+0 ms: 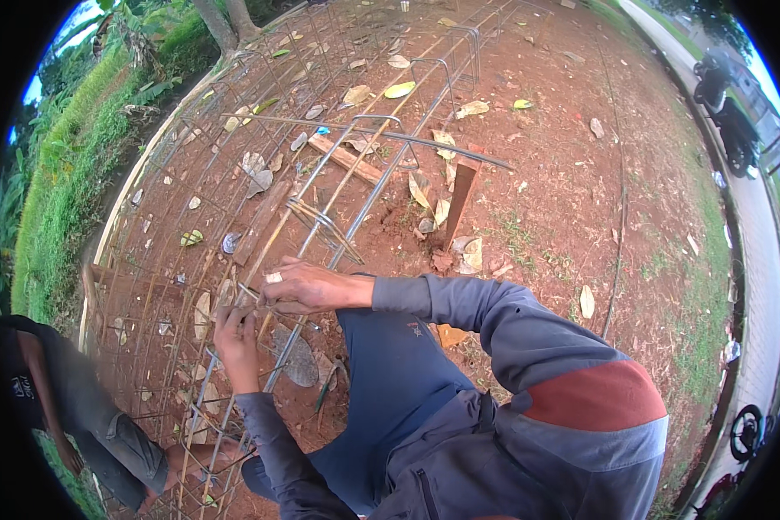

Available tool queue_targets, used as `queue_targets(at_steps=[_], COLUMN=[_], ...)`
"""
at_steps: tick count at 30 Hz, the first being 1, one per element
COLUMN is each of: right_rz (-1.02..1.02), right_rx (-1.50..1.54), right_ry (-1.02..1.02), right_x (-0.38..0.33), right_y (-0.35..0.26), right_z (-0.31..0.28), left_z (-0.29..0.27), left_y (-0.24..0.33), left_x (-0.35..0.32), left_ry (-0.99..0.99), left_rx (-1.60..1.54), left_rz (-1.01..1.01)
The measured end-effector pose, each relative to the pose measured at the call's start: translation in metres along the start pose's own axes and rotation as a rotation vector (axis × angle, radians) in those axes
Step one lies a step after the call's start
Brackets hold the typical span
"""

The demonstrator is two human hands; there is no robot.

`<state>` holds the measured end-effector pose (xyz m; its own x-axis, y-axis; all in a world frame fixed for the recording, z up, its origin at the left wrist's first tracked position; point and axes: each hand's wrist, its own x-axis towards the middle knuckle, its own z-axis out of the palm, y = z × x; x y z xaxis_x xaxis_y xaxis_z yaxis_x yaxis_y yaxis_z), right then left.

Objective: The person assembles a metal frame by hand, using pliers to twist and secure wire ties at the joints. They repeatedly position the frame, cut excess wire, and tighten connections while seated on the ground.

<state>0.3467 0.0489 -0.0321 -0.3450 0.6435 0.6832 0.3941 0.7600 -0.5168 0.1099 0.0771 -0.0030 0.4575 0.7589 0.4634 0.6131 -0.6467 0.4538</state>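
A long cage of steel reinforcing bars (328, 204) runs away in front of me, with square stirrups (323, 227) around its bars. My right hand (308, 288) is over the near part of the cage, its fingers curled together beside a stirrup corner. Something pale is wrapped around one of its fingers. Just below and to the left, my left hand (237, 342) has its fingertips pinched close to the same spot. What the fingers grip is too small and covered to make out. A loose steel bar (459, 152) lies crosswise over the cage farther off.
More rebar cages (160, 251) stretch along the left. A wooden post (462, 204) stands right of the cage, and a plank (347, 159) lies under it. Another person (87, 407) stands at lower left. Dry leaves (299, 360) litter the red soil; a road (758, 286) runs at far right.
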Motion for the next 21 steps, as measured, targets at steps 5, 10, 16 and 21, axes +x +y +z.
queue_targets(at_steps=[5,10,16,21], right_rz=[0.009,0.064,0.145,0.161], right_rx=[-0.056,-0.082,-0.126,-0.076], right_ry=[0.004,-0.061,-0.150,-0.163], right_x=[-0.003,0.021,0.018,0.013], right_y=[0.011,-0.010,-0.016,-0.027], right_z=[0.010,0.000,-0.004,0.001], left_z=[-0.011,-0.009,-0.018,0.062], left_y=[0.022,-0.023,0.069,0.070], left_x=[0.028,0.008,-0.064,-0.098], left_ry=[-0.480,-0.371,0.116,0.266], left_rx=[-0.135,-0.417,-0.274,-0.140], left_rz=[-0.340,-0.420,-0.470,-0.470])
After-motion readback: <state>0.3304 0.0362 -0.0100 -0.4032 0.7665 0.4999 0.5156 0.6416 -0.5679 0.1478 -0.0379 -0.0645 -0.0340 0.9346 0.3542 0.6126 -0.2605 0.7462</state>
